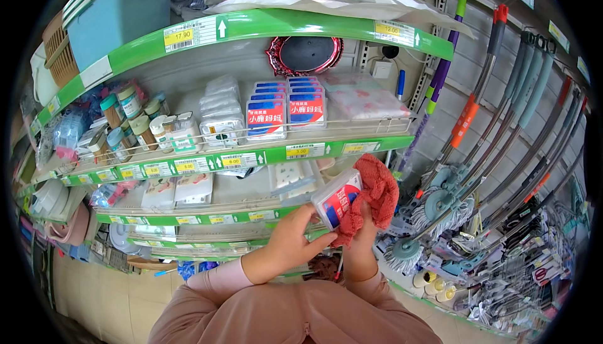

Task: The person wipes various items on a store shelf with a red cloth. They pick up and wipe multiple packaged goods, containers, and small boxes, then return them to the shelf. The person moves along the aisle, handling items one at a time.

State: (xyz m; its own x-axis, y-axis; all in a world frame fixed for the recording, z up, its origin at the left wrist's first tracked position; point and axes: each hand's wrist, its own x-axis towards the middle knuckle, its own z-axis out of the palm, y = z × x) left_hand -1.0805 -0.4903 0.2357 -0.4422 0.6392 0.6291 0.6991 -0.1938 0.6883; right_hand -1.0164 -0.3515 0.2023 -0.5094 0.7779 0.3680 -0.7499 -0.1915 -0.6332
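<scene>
In front of the shelves, my left hand (287, 238) is closed around one side of a small flat dental floss box (338, 201) with a red and blue label. The box is tilted. My right hand (361, 247) grips a crumpled red cloth (379, 188), which lies against the right side of the box and hides part of it. Some of the right fingers are hidden by the cloth. Just beyond, on the middle shelf, matching floss boxes (266, 118) stand upright in two rows.
Clear packets (221, 115), toothpick jars (130, 102) and a pink-patterned plastic packet (370, 99) share the wire-railed shelf. A red-framed mirror (305, 55) leans behind. Mops (443, 203) with long handles hang at the right. Blue bins (119, 14) stand at the upper left.
</scene>
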